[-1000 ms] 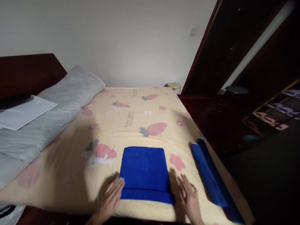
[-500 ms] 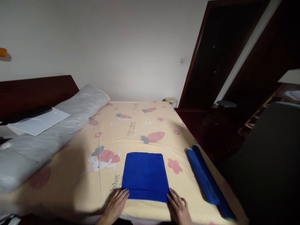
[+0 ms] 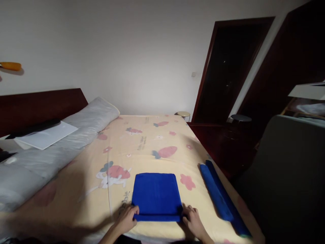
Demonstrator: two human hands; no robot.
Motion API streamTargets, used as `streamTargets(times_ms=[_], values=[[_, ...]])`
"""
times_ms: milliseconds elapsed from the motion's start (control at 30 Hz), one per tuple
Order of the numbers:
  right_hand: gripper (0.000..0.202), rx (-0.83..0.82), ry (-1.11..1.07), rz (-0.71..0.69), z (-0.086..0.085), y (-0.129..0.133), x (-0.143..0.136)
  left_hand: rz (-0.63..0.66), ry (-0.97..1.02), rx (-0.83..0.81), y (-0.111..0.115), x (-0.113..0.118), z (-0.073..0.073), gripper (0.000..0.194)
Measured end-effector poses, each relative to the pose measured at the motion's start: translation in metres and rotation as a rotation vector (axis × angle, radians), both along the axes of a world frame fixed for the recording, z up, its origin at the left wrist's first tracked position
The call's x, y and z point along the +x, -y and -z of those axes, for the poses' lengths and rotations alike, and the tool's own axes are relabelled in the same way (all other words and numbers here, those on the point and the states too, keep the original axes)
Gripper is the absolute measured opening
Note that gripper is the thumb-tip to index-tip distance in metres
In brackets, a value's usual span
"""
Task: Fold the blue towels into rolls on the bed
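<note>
A folded blue towel [image 3: 157, 192] lies flat on the bed, with a narrow strip turned up along its near edge. My left hand [image 3: 129, 217] pinches the near left corner of that strip with curled fingers. At the near right corner, my right hand [image 3: 193, 219] has its fingers bent round the strip's end. Two rolled-up blue towels, a lighter one [image 3: 216, 193] and a darker one [image 3: 235, 217], lie side by side on the right of the bed.
The bed sheet [image 3: 162, 137] is yellow with strawberry and rabbit prints. A grey folded quilt [image 3: 83, 123] runs along the left, with white sheets [image 3: 48, 135] on top. A dark grey panel [image 3: 289, 176] stands at the right. Two stools [image 3: 183, 114] stand beyond the bed.
Both hands have gone from lying with extended fingers on the towel's near corners to curled fingers gripping them. The near edge is now folded up into a strip. The view has tilted up slightly.
</note>
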State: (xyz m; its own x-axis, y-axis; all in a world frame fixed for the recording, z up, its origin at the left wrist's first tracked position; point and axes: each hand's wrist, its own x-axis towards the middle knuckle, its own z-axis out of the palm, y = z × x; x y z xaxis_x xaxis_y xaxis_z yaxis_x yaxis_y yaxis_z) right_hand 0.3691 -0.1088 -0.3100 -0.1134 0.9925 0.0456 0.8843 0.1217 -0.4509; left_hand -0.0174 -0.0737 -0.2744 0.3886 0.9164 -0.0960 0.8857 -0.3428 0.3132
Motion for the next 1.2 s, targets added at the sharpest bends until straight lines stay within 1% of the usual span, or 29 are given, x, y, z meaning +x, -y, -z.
streamTargets(times_ms=[67,100,167,233,267,333,400,433,467,500,533,567,633,700,733,767,800,833,867,967,1000,1033,1067,1100,1133,1200], values=[[0.031,-0.012,0.030,0.030,0.012,-0.004,0.002,-0.053,-0.040,-0.056,-0.002,-0.002,0.003,0.034],[0.032,0.010,0.057,0.052,0.018,-0.006,0.001,-0.073,-0.069,-0.060,-0.004,-0.001,0.006,0.034],[0.036,0.107,0.122,0.121,0.028,-0.008,-0.007,-0.079,-0.128,-0.008,-0.007,0.006,0.015,0.038],[0.044,0.230,0.171,0.176,0.032,-0.008,-0.026,-0.043,-0.164,0.090,-0.009,0.024,0.026,0.049],[0.047,0.284,0.176,0.170,0.033,-0.006,-0.040,-0.014,-0.167,0.138,-0.008,0.036,0.032,0.054],[0.050,0.344,0.142,0.087,0.030,-0.003,-0.073,0.046,-0.134,0.202,-0.004,0.064,0.046,0.062],[0.049,0.344,0.077,-0.007,0.026,0.000,-0.102,0.100,-0.070,0.221,0.001,0.089,0.059,0.060],[0.050,0.335,0.053,-0.032,0.024,0.000,-0.112,0.115,-0.039,0.226,0.003,0.098,0.064,0.057],[0.050,0.332,0.039,-0.050,0.023,0.000,-0.116,0.123,-0.012,0.234,0.004,0.101,0.067,0.053],[0.051,0.340,0.038,-0.070,0.023,0.000,-0.114,0.128,0.009,0.246,0.005,0.099,0.070,0.050],[0.052,0.358,0.046,-0.095,0.024,-0.001,-0.107,0.128,0.023,0.266,0.005,0.092,0.071,0.046],[0.051,0.387,0.060,-0.118,0.026,-0.001,-0.095,0.122,0.032,0.295,0.004,0.080,0.071,0.044],[0.045,0.461,0.096,-0.126,0.032,0.000,-0.064,0.097,0.033,0.373,0.002,0.046,0.069,0.040],[0.039,0.526,0.126,-0.057,0.039,0.004,-0.038,0.057,0.013,0.460,0.001,0.012,0.067,0.037],[0.038,0.553,0.133,-0.012,0.041,0.005,-0.031,0.041,0.001,0.499,0.000,0.000,0.066,0.037],[0.038,0.568,0.130,0.020,0.041,0.007,-0.029,0.033,-0.009,0.527,0.001,-0.006,0.065,0.037],[0.038,0.567,0.118,0.029,0.039,0.007,-0.033,0.035,-0.013,0.543,0.002,-0.006,0.064,0.039],[0.037,0.547,0.096,0.014,0.035,0.008,-0.042,0.049,-0.009,0.546,0.003,0.000,0.063,0.041],[0.037,0.513,0.066,-0.022,0.029,0.007,-0.055,0.079,0.003,0.538,0.005,0.011,0.062,0.044],[0.038,0.370,-0.022,-0.192,0.009,0.001,-0.098,0.211,0.050,0.478,0.008,0.056,0.056,0.047],[0.038,0.337,-0.037,-0.232,0.005,-0.001,-0.108,0.241,0.060,0.455,0.009,0.068,0.053,0.046],[0.037,0.317,-0.038,-0.252,0.002,-0.003,-0.112,0.253,0.063,0.434,0.008,0.074,0.050,0.045],[0.037,0.311,-0.025,-0.251,0.002,-0.004,-0.110,0.247,0.059,0.419,0.007,0.074,0.048,0.043],[0.036,0.312,0.000,-0.228,0.005,-0.005,-0.101,0.230,0.047,0.414,0.006,0.067,0.047,0.042],[0.036,0.322,0.033,-0.185,0.010,-0.004,-0.087,0.200,0.028,0.420,0.004,0.054,0.047,0.040],[0.039,0.355,0.100,-0.074,0.023,-0.001,-0.050,0.126,-0.025,0.467,0.000,0.017,0.051,0.039]])
